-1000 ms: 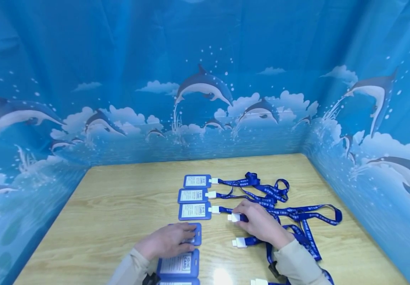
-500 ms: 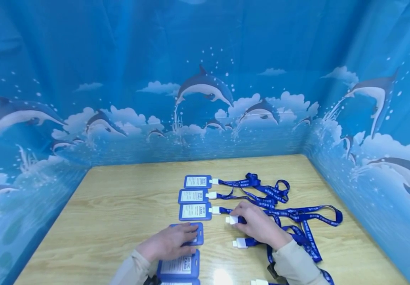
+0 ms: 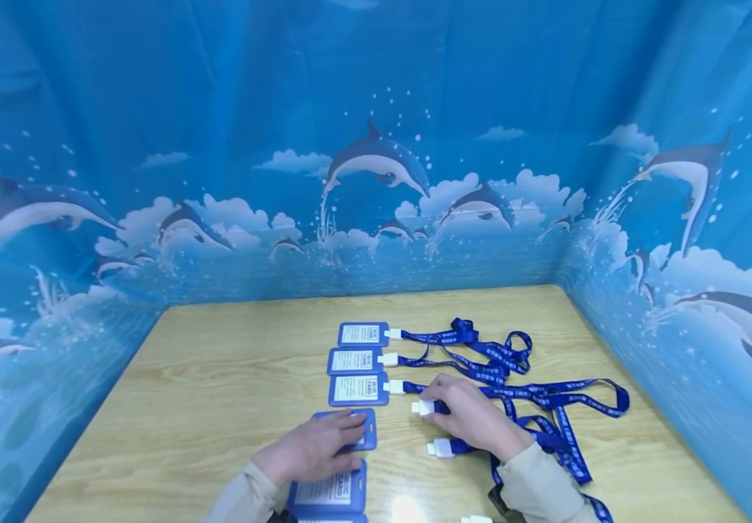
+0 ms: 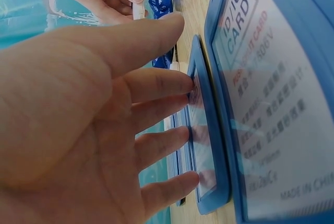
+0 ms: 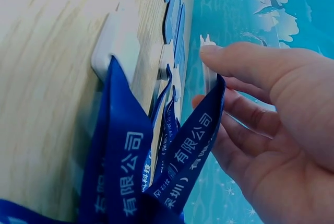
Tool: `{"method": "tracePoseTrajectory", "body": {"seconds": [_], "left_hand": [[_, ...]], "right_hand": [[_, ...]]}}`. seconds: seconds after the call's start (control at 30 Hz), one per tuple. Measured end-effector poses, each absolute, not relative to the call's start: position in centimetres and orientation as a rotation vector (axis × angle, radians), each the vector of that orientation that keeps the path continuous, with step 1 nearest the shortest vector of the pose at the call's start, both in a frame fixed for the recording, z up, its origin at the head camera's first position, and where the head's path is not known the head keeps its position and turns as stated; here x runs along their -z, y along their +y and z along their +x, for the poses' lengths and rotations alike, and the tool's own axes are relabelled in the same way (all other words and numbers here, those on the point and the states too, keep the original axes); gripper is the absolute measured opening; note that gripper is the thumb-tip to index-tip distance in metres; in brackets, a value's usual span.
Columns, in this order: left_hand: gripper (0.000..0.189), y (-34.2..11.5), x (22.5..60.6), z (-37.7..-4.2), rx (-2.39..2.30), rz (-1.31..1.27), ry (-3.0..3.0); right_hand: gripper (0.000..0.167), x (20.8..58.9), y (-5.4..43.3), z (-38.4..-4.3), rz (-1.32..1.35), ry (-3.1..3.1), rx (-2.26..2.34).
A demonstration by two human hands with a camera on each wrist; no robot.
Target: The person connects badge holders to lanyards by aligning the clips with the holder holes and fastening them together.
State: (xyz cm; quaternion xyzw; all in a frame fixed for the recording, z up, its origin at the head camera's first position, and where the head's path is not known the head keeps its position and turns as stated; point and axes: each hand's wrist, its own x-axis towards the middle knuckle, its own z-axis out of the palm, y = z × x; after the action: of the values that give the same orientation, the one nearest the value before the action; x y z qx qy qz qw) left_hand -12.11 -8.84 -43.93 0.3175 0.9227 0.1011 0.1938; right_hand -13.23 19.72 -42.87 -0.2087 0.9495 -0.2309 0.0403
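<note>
My left hand (image 3: 317, 447) lies over a blue ID badge holder (image 3: 370, 428), its fingertips resting on the card face; the left wrist view has the fingers nearly straight against that holder (image 4: 211, 151). To the right, my right hand (image 3: 474, 415) pinches the white clip (image 3: 423, 408) of a blue lanyard between thumb and fingers. In the right wrist view this clip (image 5: 209, 70) stands above the table with its printed strap (image 5: 190, 151) hanging down. A small gap separates the clip from the holder's slotted end. Part of the holder is hidden beneath my left hand.
Beyond my hands, three badge holders (image 3: 357, 390) lie in a column, each joined to a lanyard (image 3: 461, 333). Nearer me are more holders (image 3: 330, 490) and a loose lanyard clip (image 3: 441, 448). Tangled straps (image 3: 572, 443) spread right. A dolphin-print curtain (image 3: 376, 240) borders the wooden table (image 3: 219, 349).
The badge holder under my left hand has slid slightly right. My right hand has brought the clip a little left and nearer me, narrowing the gap between them.
</note>
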Motion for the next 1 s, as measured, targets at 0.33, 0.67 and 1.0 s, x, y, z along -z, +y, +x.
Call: {"method": "tracePoseTrajectory", "body": {"seconds": [0.33,0.67,1.0], "left_hand": [[0.063,-8.5,44.0,-12.1,-0.254,0.862,2.582],[0.063,-8.2,43.9,-12.1,-0.248,0.865,2.581],[0.064,-8.1,44.1,-12.0,-0.223,0.892,2.587]], "right_hand": [[0.031,43.2,19.5,-13.3,-0.687,2.913,0.693],[0.032,43.7,19.4,-13.3,-0.738,2.886,0.714],[0.032,44.1,19.2,-13.2,-0.745,2.875,0.711]]}}
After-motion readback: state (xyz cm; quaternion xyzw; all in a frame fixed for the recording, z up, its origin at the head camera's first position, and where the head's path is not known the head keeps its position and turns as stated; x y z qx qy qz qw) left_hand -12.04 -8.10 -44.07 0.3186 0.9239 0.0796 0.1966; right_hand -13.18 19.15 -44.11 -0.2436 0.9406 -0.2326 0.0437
